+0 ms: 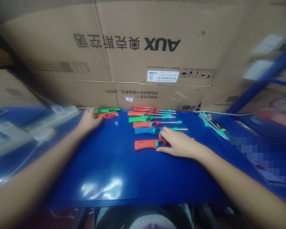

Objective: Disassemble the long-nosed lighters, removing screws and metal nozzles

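Observation:
My left hand (90,120) is at the back left of the blue table, its fingers closed on the ends of a green handle piece (109,110) and an orange handle piece (112,115). My right hand (177,142) grips the trigger end of an orange lighter (145,144), the nearest one in a column. Behind it lie a blue lighter (144,130), an orange-red one (145,124), a green one (140,119) and several more red or orange ones, with metal rods pointing right.
An upside-down printed cardboard sheet (133,60) stands along the table's back edge. Loose metal rods with green parts (216,128) and a yellow-black tool (220,125) lie right. A blurred pale strip (62,119) and white cable are left. A blue post (264,78) rises at right.

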`<state>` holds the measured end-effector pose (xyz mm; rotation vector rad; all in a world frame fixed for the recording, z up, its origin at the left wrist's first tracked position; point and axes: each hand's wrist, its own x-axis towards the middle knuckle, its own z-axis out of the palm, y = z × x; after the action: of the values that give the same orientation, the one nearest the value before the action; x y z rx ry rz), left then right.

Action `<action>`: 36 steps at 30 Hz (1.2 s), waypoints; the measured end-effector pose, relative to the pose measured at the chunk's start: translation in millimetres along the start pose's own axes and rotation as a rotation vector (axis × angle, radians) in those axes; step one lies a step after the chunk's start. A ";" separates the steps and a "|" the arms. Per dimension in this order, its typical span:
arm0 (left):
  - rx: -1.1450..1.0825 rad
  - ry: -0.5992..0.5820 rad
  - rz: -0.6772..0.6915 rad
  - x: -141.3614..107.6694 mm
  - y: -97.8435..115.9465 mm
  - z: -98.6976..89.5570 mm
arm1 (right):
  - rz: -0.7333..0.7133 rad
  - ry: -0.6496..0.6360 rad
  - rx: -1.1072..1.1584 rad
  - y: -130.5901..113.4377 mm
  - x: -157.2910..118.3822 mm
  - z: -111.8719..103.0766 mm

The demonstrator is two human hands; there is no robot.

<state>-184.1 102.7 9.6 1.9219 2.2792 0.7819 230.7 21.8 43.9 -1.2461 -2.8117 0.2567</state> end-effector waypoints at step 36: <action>-0.167 -0.532 0.721 -152.6 143.9 -0.3 | 0.157 -0.025 0.180 -45.0 -8.6 0.8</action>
<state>-20.0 -26.8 27.6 2.4880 1.1837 0.3893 203.5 -14.4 51.2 -1.4301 -2.6429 0.5237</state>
